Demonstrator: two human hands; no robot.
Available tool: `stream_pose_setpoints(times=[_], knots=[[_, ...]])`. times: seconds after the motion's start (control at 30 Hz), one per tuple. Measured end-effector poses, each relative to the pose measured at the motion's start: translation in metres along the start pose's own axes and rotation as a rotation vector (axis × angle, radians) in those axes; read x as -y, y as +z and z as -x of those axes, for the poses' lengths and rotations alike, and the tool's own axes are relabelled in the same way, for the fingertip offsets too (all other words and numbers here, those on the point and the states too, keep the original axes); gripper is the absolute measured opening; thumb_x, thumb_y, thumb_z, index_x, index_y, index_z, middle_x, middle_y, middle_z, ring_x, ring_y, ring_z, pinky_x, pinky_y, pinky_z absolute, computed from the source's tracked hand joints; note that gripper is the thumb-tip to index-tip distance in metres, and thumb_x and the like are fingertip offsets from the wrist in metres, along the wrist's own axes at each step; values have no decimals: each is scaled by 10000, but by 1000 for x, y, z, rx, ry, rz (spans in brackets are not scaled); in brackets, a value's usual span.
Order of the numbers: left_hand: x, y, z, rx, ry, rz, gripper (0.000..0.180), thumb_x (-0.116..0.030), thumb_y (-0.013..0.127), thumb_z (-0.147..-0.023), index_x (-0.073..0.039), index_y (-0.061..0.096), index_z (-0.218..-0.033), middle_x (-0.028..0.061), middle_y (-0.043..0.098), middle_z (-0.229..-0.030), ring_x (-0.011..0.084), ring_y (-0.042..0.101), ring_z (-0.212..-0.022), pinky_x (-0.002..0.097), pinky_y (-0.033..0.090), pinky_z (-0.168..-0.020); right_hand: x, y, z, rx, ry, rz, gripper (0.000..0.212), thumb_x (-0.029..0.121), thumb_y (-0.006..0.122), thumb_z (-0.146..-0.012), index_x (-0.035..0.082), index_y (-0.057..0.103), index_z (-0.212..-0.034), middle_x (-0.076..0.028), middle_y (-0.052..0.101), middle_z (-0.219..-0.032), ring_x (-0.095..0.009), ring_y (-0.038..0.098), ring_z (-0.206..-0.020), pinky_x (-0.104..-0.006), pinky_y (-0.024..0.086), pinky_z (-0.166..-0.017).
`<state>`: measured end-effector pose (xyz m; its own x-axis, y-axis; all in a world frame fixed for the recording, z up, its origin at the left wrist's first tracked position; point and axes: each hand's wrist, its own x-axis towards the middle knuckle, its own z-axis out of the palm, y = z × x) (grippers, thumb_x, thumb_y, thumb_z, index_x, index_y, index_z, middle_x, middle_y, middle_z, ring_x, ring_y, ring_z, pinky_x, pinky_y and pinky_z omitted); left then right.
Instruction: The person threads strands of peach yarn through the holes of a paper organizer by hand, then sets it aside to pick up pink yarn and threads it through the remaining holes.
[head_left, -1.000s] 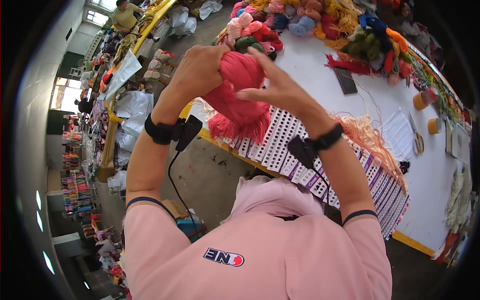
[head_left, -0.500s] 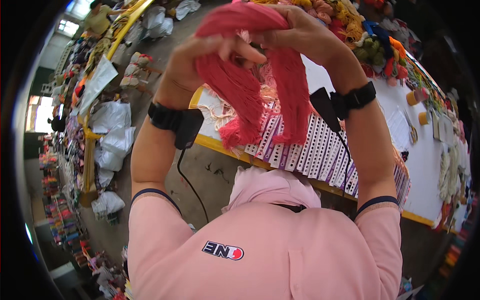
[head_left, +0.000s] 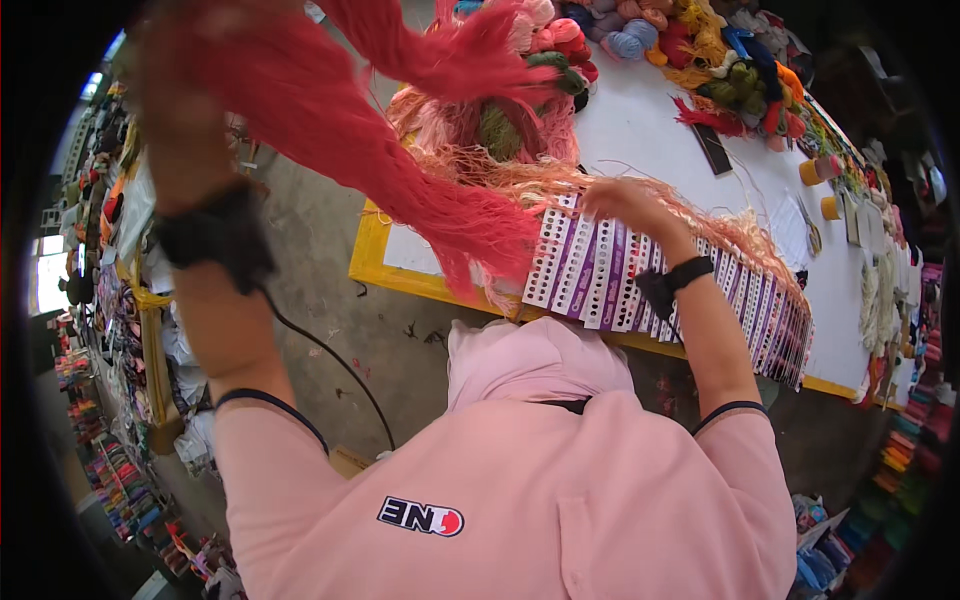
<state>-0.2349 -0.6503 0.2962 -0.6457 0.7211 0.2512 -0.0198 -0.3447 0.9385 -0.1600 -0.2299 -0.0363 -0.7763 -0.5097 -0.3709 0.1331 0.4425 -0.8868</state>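
My left hand (head_left: 180,75) is raised at the upper left, smeared by motion, and closed on a skein of red thread (head_left: 300,130). From it the loose red strands hang in a long fan, their ends reaching down to the near edge of the table. My right hand (head_left: 630,205) is over a row of white and purple punched thread cards (head_left: 610,270), its fingers extended and somewhat blurred; I make out nothing in it. Along the top of the cards lie peach and pink threads (head_left: 740,235). Whether the fingertips touch them I cannot tell.
The white table (head_left: 640,130) has a yellow edge. Heaped yarn skeins (head_left: 690,50) in many colours cover its far side. A dark flat bar (head_left: 712,150), thread spools (head_left: 820,170) and scissors (head_left: 812,235) lie to the right. Shelves of yarn and white bags stand at the left.
Both hands held the red skein together before. Now my left hand has swung it up and left, its strands spread out, and my right hand has let go and come down to the cards.
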Motion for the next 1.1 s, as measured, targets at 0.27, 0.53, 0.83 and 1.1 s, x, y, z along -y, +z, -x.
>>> stream_pose_setpoints(times=[0.27,0.53,0.83,1.1], knots=[[262,18,47,-433,-311,826,410,-316,547,-972,34,545,-1185,46,653,-827,45,479,-525,179,411,-502,7,20,-102,-176,-45,-55,250,126,567,-832,80,662,-1058,-156,692,-959,-322,662,-889,-434,505,-812],[390,64,46,-653,-649,392,229,-192,638,-900,-25,650,-1055,46,684,-877,77,534,-587,201,432,-540,-16,24,-76,-517,-125,636,120,102,612,-790,66,644,-900,-154,663,-867,-350,637,-826,-454,501,-721],[457,106,33,-741,-587,-337,81,-113,679,-826,-35,666,-846,19,609,-639,115,554,-529,274,414,-478,-13,59,-41,-749,-115,851,231,268,602,-819,41,637,-794,-148,609,-832,-327,574,-871,-455,420,-801],[381,81,31,-690,-563,741,307,-285,572,-963,-14,585,-1105,59,641,-898,107,515,-603,217,407,-535,-7,63,31,-730,-278,775,434,125,554,-829,60,523,-1256,-140,532,-1256,-281,481,-1184,-427,370,-974]])
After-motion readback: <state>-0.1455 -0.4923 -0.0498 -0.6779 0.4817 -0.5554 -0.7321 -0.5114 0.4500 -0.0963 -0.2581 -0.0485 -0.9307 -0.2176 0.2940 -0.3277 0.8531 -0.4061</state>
